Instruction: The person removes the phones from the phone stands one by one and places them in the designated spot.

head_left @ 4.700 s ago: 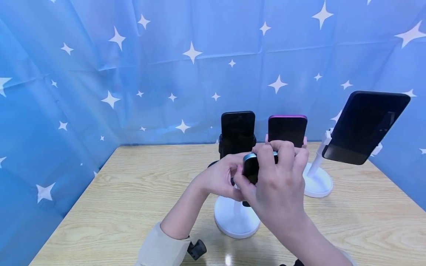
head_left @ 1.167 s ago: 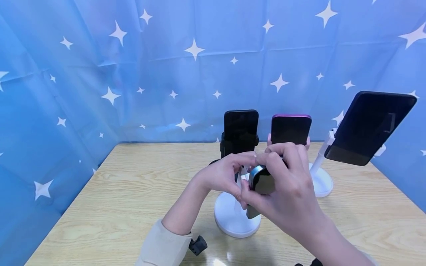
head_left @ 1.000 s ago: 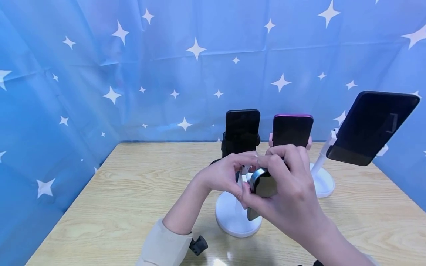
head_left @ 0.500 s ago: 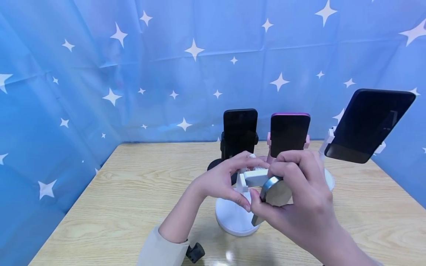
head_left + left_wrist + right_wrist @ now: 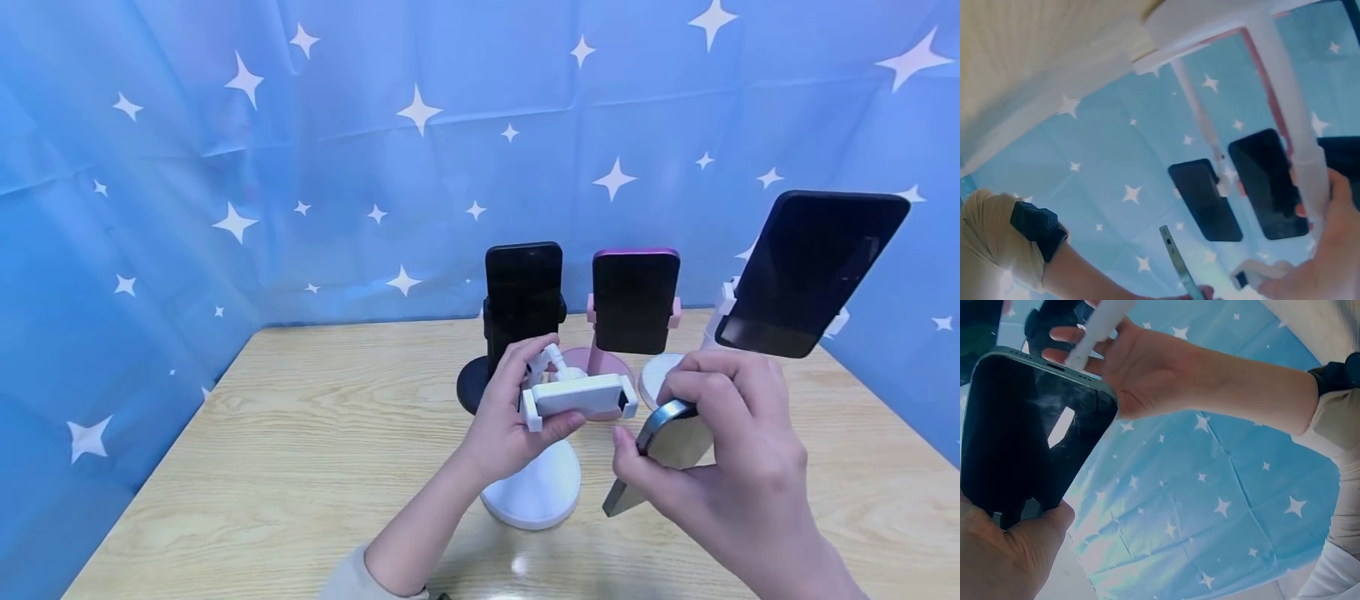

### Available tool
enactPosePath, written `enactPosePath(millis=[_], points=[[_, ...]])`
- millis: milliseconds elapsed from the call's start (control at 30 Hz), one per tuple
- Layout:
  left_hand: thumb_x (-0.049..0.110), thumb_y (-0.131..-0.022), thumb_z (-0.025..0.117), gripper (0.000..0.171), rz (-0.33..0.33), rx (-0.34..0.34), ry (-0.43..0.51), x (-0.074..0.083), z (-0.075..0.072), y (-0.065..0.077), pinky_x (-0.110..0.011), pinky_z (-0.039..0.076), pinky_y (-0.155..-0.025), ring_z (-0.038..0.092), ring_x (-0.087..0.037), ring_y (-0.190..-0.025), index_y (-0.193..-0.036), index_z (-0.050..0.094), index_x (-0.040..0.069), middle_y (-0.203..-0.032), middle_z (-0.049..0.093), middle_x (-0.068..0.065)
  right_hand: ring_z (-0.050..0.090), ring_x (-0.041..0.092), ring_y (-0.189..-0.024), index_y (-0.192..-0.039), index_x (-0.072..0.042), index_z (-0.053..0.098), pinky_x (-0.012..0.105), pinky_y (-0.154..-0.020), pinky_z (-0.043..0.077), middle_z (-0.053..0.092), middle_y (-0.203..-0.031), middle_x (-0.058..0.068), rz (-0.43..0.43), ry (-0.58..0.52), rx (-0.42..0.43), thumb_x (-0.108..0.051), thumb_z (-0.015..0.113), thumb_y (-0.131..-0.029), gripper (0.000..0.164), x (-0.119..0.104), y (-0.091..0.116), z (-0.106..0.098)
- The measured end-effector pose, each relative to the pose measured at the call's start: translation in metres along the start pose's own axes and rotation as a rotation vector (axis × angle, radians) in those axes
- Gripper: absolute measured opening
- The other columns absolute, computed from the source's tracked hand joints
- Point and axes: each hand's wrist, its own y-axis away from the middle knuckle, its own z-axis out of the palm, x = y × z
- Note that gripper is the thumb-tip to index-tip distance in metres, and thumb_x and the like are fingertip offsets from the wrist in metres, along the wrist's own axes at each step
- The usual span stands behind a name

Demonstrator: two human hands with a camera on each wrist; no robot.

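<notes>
In the head view, my left hand (image 5: 495,433) grips a white phone stand (image 5: 536,492) at its upper part. Its thumb lies on the lower side of the white clamp (image 5: 581,396), and its fingers go behind the neck. No phone sits in that clamp, which faces up and toward me. To the right, my right hand (image 5: 738,467) holds a smartphone (image 5: 678,442) with a blue-green metal frame between thumb and fingers, tilted and apart from the stand. In the right wrist view, the phone's dark screen (image 5: 1029,437) and bottom edge show, with the left hand (image 5: 1147,372) beyond.
Behind stand a black stand (image 5: 472,383) with a black phone (image 5: 523,292), a pink stand (image 5: 607,362) with a pink-edged phone (image 5: 635,300), and a white stand (image 5: 723,304) bearing a large dark device (image 5: 813,271) at right. A blue starry curtain (image 5: 337,167) backs the wooden table (image 5: 300,433).
The smartphone has come away from the white clamp and moved right and down with my right hand. The clamp now shows bare, tilted upward, and my left hand has turned around its neck.
</notes>
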Motion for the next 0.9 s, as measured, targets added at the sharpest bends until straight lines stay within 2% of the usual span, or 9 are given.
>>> enactPosePath(millis=[100,200,267,433,533,667,767,900], points=[[0.004,-0.074,0.074,0.066,0.028,0.060,-0.010,-0.001,0.004,0.002,-0.036,0.044,-0.089,0.049,-0.019,-0.105,-0.131,0.040,0.007,-0.123,0.047,-0.011,0.041,0.040,-0.112,-0.095,-0.008,0.065,0.036,-0.094,0.040,0.053,-0.111,0.017,0.054,0.022,-0.021,-0.033,0.093,-0.026,0.079,0.003,0.004,-0.009],[0.011,-0.078,0.072,0.058,0.061,0.088,0.006,-0.002,0.007,0.003,-0.038,0.045,-0.088,0.049,-0.020,-0.106,-0.128,0.044,0.006,-0.122,0.049,-0.011,0.041,0.036,-0.113,-0.100,-0.012,0.064,0.029,-0.092,0.039,0.053,-0.114,0.012,0.133,0.084,-0.066,-0.035,0.093,-0.029,0.080,-0.011,-0.001,-0.019],[0.015,-0.080,0.072,0.054,0.080,0.093,0.009,-0.003,0.007,0.003,-0.038,0.045,-0.088,0.049,-0.020,-0.107,-0.126,0.046,0.005,-0.120,0.050,-0.011,0.042,0.033,-0.110,-0.101,-0.014,0.064,0.022,-0.085,0.038,0.053,-0.113,0.009,0.186,0.140,-0.097,-0.033,0.092,-0.034,0.076,-0.030,-0.013,-0.024],[0.017,-0.078,0.073,0.051,0.093,0.089,0.003,-0.003,0.001,0.003,-0.032,0.046,-0.083,0.051,-0.021,-0.102,-0.122,0.050,0.004,-0.112,0.052,-0.012,0.042,0.026,-0.088,-0.097,-0.004,0.061,0.024,-0.063,0.031,0.052,-0.095,0.011,0.308,0.248,-0.185,-0.018,0.084,-0.049,0.055,-0.099,-0.065,-0.030],[0.012,-0.076,0.074,0.051,0.088,0.085,0.003,-0.002,-0.005,0.002,-0.029,0.046,-0.083,0.052,-0.021,-0.100,-0.120,0.051,0.002,-0.110,0.054,-0.013,0.039,0.024,-0.080,-0.095,0.002,0.058,0.029,-0.057,0.030,0.051,-0.089,0.014,0.416,0.294,-0.262,-0.011,0.079,-0.054,0.048,-0.122,-0.084,-0.027],[0.010,-0.074,0.075,0.051,0.085,0.074,0.036,0.000,-0.016,0.001,-0.030,0.047,-0.084,0.053,-0.022,-0.100,-0.118,0.052,-0.003,-0.110,0.055,-0.015,0.039,0.029,-0.077,-0.095,0.004,0.055,0.037,-0.057,0.031,0.049,-0.088,0.019,0.530,0.337,-0.364,-0.011,0.077,-0.061,0.043,-0.122,-0.086,-0.020],[0.025,-0.078,0.073,0.054,0.089,0.070,0.053,0.001,-0.028,0.000,-0.030,0.046,-0.083,0.053,-0.024,-0.101,-0.117,0.052,-0.005,-0.109,0.056,-0.017,0.041,0.033,-0.079,-0.094,0.003,0.053,0.040,-0.061,0.030,0.048,-0.090,0.022,0.540,0.353,-0.413,-0.014,0.075,-0.063,0.041,-0.113,-0.078,-0.015],[0.048,-0.078,0.066,0.069,0.109,0.094,0.027,0.000,-0.050,-0.002,-0.028,0.047,-0.080,0.054,-0.024,-0.100,-0.114,0.053,-0.009,-0.106,0.059,-0.020,0.044,0.034,-0.082,-0.091,0.002,0.053,0.042,-0.063,0.029,0.049,-0.087,0.022,0.507,0.358,-0.444,-0.016,0.073,-0.063,0.038,-0.103,-0.067,-0.008]])
